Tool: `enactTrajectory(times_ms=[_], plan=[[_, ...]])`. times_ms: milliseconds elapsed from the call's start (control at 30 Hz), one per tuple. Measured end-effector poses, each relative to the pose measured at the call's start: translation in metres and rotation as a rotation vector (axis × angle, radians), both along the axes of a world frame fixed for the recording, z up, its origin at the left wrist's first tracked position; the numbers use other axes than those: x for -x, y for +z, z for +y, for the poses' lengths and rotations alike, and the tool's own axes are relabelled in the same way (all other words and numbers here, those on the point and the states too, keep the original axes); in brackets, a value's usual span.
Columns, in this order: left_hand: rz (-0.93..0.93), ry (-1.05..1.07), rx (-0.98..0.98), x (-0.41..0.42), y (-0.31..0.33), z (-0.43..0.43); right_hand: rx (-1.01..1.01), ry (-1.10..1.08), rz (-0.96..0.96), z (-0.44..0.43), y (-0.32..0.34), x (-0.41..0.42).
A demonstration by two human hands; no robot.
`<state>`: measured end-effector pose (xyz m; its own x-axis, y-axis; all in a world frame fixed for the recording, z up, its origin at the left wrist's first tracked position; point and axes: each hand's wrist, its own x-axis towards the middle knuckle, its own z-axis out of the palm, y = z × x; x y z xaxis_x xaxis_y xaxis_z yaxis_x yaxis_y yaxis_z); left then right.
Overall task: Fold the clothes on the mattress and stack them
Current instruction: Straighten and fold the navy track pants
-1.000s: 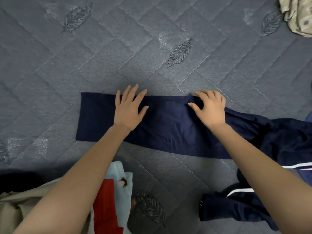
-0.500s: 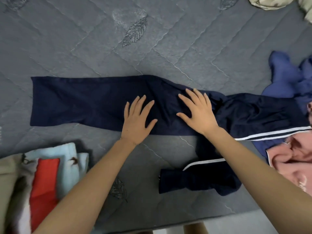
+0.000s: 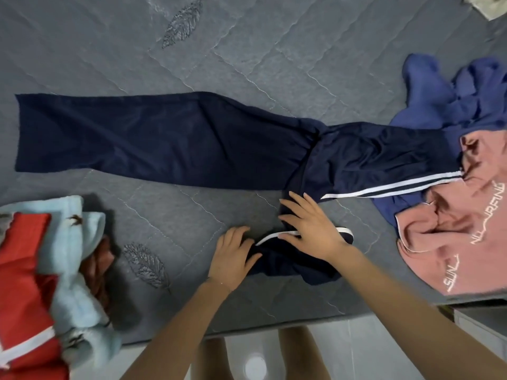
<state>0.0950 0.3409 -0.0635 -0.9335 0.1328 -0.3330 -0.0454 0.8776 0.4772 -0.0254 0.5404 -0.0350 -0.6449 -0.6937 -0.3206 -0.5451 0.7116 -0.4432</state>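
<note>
Grip, R hand (image 3: 312,231): wide, fingers spread flat on trousers' (image 3: 164,144) crumpled leg by its white stripe. L hand (image 3: 233,253) at that leg's end, fingers bent; can't tell if pinching. Both were on the straight leg 0.5 s ago, now nearer mattress (image 3: 274,50) edge. Trousers smooth navy, mattress quilted grey. Bare mattress betw. folded pile (image 3: 27,256) & hands.

1. The mattress (image 3: 274,50) is grey, quilted in diamonds, with darker stitched leaves.
2. The trousers (image 3: 137,141) are navy with double white side stripes (image 3: 384,188).
3. Right edge: a mid-blue garment (image 3: 452,91) and a pink top (image 3: 452,242) with white lettering.
4. Left edge: a red cloth (image 3: 24,270) with a white band, and a pale blue fleece (image 3: 74,270) with small dark marks.
</note>
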Motion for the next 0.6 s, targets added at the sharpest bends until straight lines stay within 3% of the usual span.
enactTrajectory(times_ms=[167, 367, 533, 600], plan=[[-0.181, 0.245, -0.207, 0.013, 0.002, 0.002, -0.116, 0.100, 0.011, 0.001, -0.002, -0.004], [-0.342, 0.089, -0.198, 0.024, 0.006, -0.001, 0.057, -0.023, -0.026, -0.007, 0.005, -0.002], [-0.293, 0.347, -0.432, 0.047, 0.024, -0.039, 0.050, -0.244, -0.096, -0.031, 0.027, 0.016], [-0.216, 0.372, -0.424, 0.066, 0.039, -0.071, 0.040, -0.291, -0.099, -0.046, 0.034, 0.029]])
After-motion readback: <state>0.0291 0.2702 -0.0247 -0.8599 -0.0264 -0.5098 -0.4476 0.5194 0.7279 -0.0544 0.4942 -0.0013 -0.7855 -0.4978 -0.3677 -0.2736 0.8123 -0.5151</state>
